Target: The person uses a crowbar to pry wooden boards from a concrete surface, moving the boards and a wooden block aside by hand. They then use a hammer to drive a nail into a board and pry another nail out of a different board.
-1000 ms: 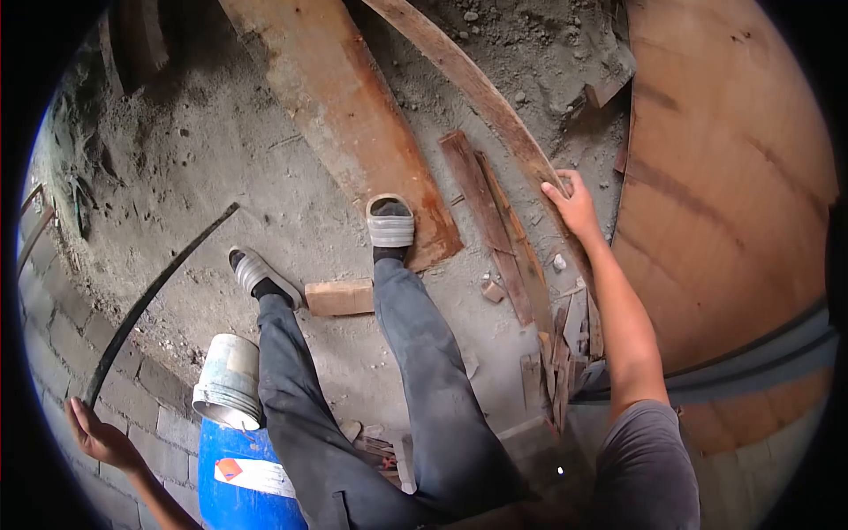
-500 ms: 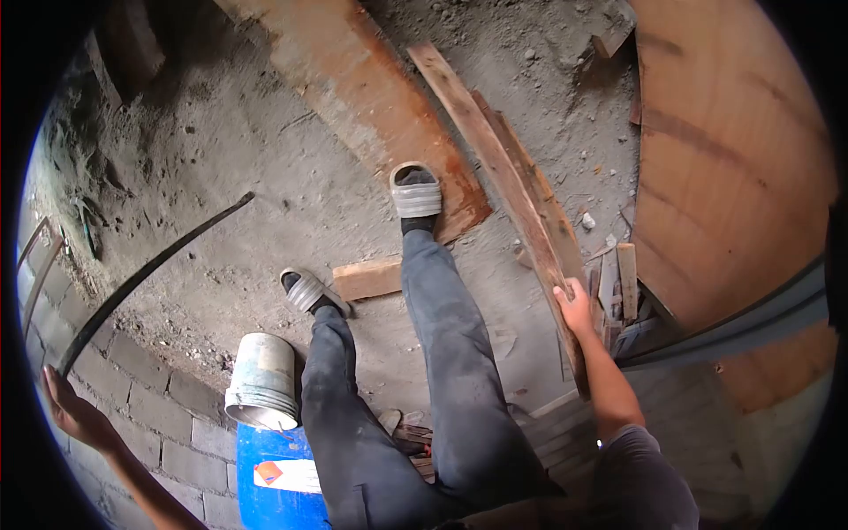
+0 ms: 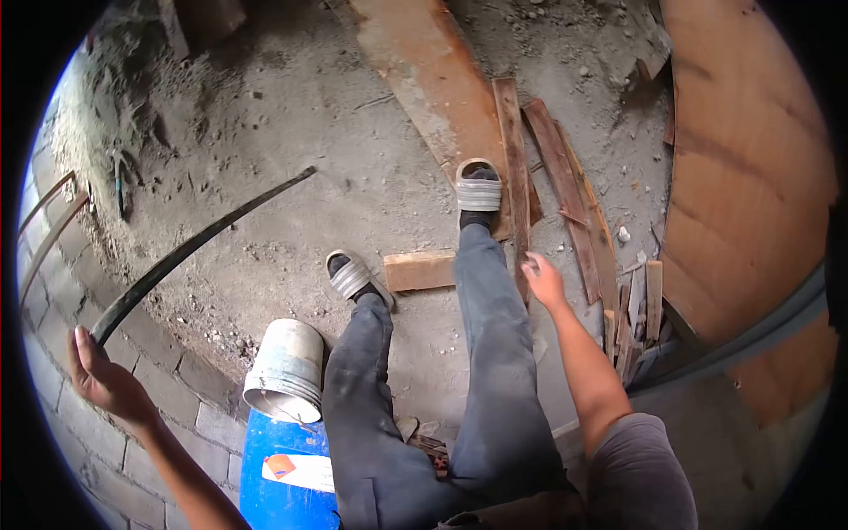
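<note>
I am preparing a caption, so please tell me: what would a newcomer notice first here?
Probably the bright blue container at lower left, with the white bucket above it in the picture. Then the long dark strip held in the left hand, and the brown panel at right.

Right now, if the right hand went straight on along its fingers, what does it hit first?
Probably the narrow wooden plank beside the right sandal. The right hand's fingertips meet its edge in the image; depth is unclear, so I can't confirm contact.
</note>
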Tool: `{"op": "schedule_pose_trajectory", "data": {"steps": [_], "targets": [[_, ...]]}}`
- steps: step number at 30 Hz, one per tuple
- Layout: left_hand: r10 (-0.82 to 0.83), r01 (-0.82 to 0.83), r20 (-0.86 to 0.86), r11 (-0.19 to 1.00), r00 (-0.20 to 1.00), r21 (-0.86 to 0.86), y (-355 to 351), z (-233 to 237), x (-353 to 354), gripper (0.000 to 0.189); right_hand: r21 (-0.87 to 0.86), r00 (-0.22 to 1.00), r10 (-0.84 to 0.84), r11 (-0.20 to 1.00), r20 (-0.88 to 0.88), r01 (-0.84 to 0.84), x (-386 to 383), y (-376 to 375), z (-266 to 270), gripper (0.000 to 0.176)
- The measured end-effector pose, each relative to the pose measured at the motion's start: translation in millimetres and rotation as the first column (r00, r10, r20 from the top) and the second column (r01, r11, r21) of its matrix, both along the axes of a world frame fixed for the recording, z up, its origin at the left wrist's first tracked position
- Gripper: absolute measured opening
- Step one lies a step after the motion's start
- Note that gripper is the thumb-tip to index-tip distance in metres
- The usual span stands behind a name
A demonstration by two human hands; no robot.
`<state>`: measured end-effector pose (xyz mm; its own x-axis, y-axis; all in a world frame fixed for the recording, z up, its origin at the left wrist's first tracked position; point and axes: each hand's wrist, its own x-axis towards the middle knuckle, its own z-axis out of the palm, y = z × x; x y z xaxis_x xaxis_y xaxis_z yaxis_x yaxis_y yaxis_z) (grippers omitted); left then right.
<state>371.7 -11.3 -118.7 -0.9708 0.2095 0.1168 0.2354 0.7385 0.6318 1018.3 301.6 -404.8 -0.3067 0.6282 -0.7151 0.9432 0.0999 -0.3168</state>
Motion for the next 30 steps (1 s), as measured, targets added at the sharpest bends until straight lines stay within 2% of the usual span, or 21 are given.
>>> {"op": "schedule_pose_trajectory", "data": {"steps": [3,4,6,9,11,12,14,15,16,17,18,19,20,21,22,23,24,26,27,28,30], "targets": [[-0.027,0.025,0.019,0.994,0.999,0.109,-10,-6,2,0.033,-0.075,0.995,-0.076,0.995,-0.061,0.072,-59,-9,-2,0.034],[0.052,-0.034,-0.107,0.986,0.993,0.162,38,-5,27,0.025,-0.075,0.986,-0.107,0.992,-0.129,0.098,-63,-14,-3,0.033],[-0.112,0.115,-0.033,0.988,0.993,0.103,27,-1,23,0.027,-0.06,0.971,-0.13,0.991,-0.2,0.12,-54,-24,3,0.033],[-0.112,0.115,-0.037,0.988,0.993,0.107,18,-3,24,0.031,0.022,0.994,-0.079,0.997,-0.076,0.081,-1,-48,26,0.036],[-0.179,0.176,0.029,0.981,0.983,0.088,-1,0,17,0.026,-0.045,0.973,-0.015,0.999,0.228,0.026,26,-54,24,0.039],[-0.172,0.17,0.021,0.981,0.985,0.093,-10,-3,13,0.026,-0.039,0.975,-0.009,0.999,0.221,0.019,27,-51,16,0.039],[0.009,-0.001,-0.049,0.987,0.999,0.159,-28,-14,12,0.028,-0.041,0.957,0.044,0.999,0.285,-0.034,34,-50,-1,0.048],[0.016,-0.011,-0.024,0.976,1.0,0.216,-55,-18,0,0.04,0.01,0.956,0.044,0.999,0.289,-0.049,25,-45,-14,0.053],[-0.017,0.018,-0.005,0.968,1.0,0.249,-87,-21,-15,0.041,0.059,0.955,0.042,0.996,0.294,-0.062,11,-37,-32,0.058],[-0.052,0.082,-0.17,0.982,0.984,0.172,-88,-20,-8,0.04,0.114,0.96,0.005,0.993,0.279,-0.038,11,-26,-64,0.063],[-0.13,0.157,-0.219,0.981,0.967,0.112,-117,-20,-20,0.038,0.167,0.964,-0.036,0.986,0.263,-0.009,11,-18,-96,0.069],[-0.231,0.125,-0.316,0.938,0.92,-0.322,-131,-10,-16,0.035,0.264,0.972,-0.057,0.965,0.23,-0.006,4,-11,-117,0.073],[-0.37,0.028,-0.351,0.722,0.86,-0.691,-137,-3,-12,0.032,0.355,0.978,-0.072,0.935,0.197,-0.002,-5,-4,-133,0.078],[-0.379,0.038,-0.333,0.707,0.864,-0.706,-133,-3,-6,0.032,0.344,0.972,-0.096,0.939,0.213,0.017,-9,4,-152,0.08],[-0.105,-0.073,-0.299,0.846,0.948,-0.528,-122,-2,6,0.026,0.337,0.968,-0.119,0.941,0.223,0.038,-13,9,-168,0.083],[0.17,-0.232,-0.202,0.912,0.964,-0.338,-105,-1,20,0.034,0.322,0.967,-0.114,0.946,0.229,0.035,-17,7,-174,0.083],[0.247,-0.214,-0.529,0.969,0.812,0.123,-59,-12,30,0.031,0.312,0.953,-0.108,0.95,0.282,0.015,-27,5,-177,0.081],[0.151,-0.119,-0.393,0.987,0.907,0.104,-67,-6,33,0.037,0.298,0.939,-0.094,0.954,0.33,-0.01,-39,5,-184,0.078],[0.152,-0.125,-0.394,0.988,0.906,0.094,-47,-3,38,0.037,0.327,0.941,-0.113,0.945,0.318,0.003,-38,2,-185,0.078],[0.496,-0.41,-0.183,0.836,0.849,0.365,-13,0,48,0.039,0.356,0.944,-0.132,0.934,0.303,0.016,-37,-1,-188,0.079],[0.49,-0.407,-0.202,0.846,0.848,0.343,-24,-8,49,0.041,0.379,0.957,-0.104,0.925,0.269,-0.006,-27,-8,-194,0.079]]}}
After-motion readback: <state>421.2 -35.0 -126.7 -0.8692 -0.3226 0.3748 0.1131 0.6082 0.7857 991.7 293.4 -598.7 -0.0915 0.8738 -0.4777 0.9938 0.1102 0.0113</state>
